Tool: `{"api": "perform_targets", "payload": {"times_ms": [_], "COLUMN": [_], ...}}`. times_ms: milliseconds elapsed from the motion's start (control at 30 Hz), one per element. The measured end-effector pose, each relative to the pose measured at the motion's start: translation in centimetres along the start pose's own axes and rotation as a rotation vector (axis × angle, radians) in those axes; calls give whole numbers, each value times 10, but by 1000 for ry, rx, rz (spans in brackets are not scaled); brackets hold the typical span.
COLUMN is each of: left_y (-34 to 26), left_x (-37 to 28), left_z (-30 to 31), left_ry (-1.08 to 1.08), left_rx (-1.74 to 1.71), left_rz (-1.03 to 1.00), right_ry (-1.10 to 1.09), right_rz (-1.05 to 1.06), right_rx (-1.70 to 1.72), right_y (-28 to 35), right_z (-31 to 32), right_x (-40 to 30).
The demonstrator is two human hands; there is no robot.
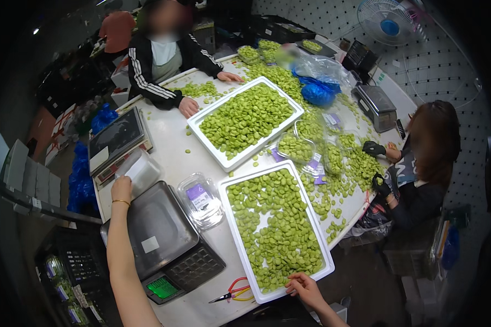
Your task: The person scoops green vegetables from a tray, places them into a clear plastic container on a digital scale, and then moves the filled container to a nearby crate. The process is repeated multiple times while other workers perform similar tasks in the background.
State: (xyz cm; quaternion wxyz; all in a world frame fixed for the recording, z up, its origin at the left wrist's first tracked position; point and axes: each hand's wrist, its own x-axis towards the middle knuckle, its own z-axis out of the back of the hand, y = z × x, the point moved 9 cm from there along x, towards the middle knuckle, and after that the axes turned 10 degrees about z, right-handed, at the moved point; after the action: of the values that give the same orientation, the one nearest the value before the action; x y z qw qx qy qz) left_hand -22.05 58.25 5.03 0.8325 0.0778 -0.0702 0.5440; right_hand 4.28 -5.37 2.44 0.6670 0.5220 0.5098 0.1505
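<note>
My left hand grips the near edge of a translucent plastic tub, slightly blurred, beyond the far side of a digital scale. The scale has a metal pan and a lit green display. Over the near rim of a white foam tray hovers my right hand, its fingers apart and holding nothing. Shelled green broad beans spread through that tray, with bare patches of its bottom showing. Clear lidded plastic boxes with a purple label lie between the scale and the tray.
Red-and-yellow-handled pliers lie by the tray's near corner. A second foam tray heaped with beans stands beyond. Another scale sits at left. One person stands across the table; another, in black gloves, handles beans at right.
</note>
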Motion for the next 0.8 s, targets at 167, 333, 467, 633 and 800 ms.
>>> {"api": "perform_targets", "payload": {"times_ms": [167, 333, 467, 633, 800], "left_y": [-5, -47, -46, -85, -210], "left_x": [-13, -160, -254, -267, -280], "left_z": [69, 145, 133, 155, 140], "left_ry": [-182, -28, 118, 56, 185], "left_rx": [-198, -486, -449, -432, -710], "left_rz": [-82, -184, -231, -198, -358], "right_ry": [45, 13, -60, -39, -29], "right_rz": [-6, 175, 665, 1010, 1052], "right_rx": [-22, -203, -725, -1175, -1337], "right_y": [8, 28, 117, 175, 162], "right_z": [-4, 20, 39, 32, 27], "right_x": [12, 57, 127, 234, 281]}}
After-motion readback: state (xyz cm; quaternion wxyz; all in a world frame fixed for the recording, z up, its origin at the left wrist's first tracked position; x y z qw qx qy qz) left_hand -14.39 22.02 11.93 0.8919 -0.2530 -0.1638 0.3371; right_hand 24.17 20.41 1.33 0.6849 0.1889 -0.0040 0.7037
